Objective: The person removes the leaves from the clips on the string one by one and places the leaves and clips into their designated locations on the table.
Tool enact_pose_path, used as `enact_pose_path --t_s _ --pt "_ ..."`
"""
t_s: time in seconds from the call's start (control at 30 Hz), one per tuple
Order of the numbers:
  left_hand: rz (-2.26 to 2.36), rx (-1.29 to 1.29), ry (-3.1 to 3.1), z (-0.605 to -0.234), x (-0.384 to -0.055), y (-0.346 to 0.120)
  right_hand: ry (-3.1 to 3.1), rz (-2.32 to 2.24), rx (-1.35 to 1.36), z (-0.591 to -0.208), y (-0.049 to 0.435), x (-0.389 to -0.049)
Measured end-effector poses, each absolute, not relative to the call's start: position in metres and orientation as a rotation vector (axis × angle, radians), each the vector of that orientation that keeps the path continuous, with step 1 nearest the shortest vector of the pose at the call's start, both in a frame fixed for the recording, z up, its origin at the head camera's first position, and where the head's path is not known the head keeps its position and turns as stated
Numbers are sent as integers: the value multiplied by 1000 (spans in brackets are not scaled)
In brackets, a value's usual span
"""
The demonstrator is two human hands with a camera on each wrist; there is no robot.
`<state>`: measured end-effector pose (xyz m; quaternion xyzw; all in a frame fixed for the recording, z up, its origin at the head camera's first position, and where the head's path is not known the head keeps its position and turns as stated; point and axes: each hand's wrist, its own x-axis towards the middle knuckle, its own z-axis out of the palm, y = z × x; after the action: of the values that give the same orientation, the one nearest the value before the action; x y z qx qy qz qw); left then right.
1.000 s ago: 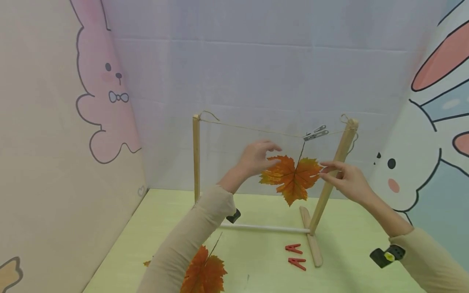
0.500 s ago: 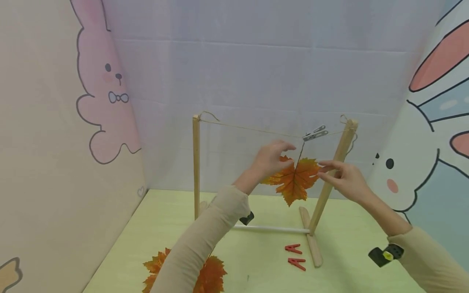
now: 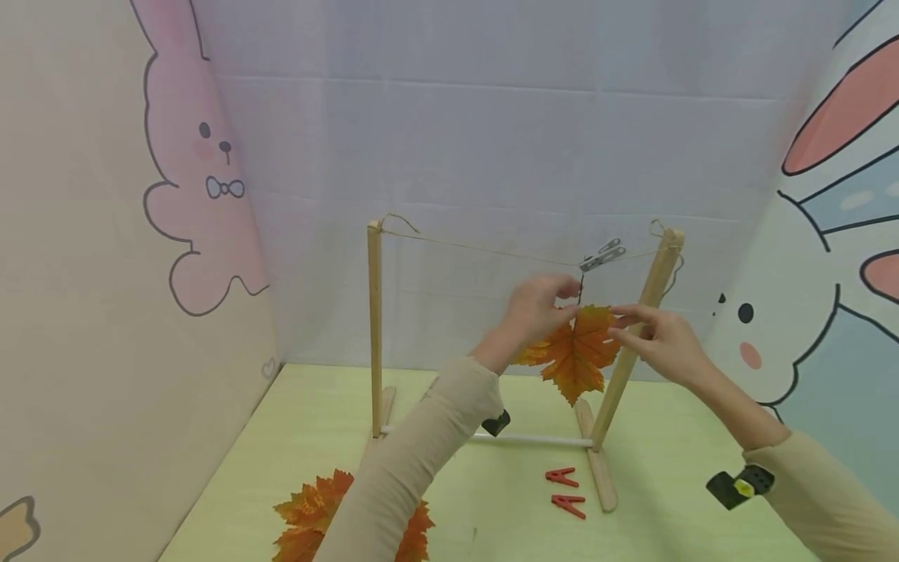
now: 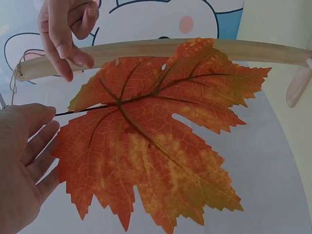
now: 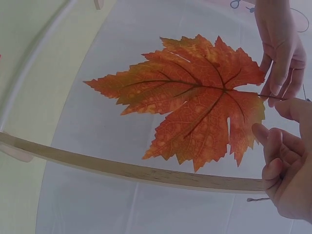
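Observation:
An orange-red artificial maple leaf hangs by its dark stem from a grey clothespin on a thin string. My left hand is at the stem; the left wrist view shows its thumb tip beside the stem and its fingers, fairly straight, at the leaf's edge. No firm pinch can be made out. Close to the leaf's right side is my right hand, fingers loosely bent. In the right wrist view, a gap shows between its thumb and index finger, with nothing held there.
The string runs between a left wooden post and a right wooden post, joined low down by a white rod. Two red clothespins lie near the right foot. More maple leaves lie front left, partly behind my left sleeve.
My left hand has moved right, from the leaf's left side to its stem. The hanging leaf has shifted slightly right and down. My right hand has barely moved.

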<state>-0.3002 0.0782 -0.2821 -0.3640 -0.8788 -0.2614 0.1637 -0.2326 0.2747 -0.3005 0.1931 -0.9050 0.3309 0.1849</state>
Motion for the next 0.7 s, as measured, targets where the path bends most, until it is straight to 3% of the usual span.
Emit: enact_pose_path --t_s 0.7 --pt "-901 -1080 -2384 -292 -306 80 -2432 740 573 -277 273 -232"
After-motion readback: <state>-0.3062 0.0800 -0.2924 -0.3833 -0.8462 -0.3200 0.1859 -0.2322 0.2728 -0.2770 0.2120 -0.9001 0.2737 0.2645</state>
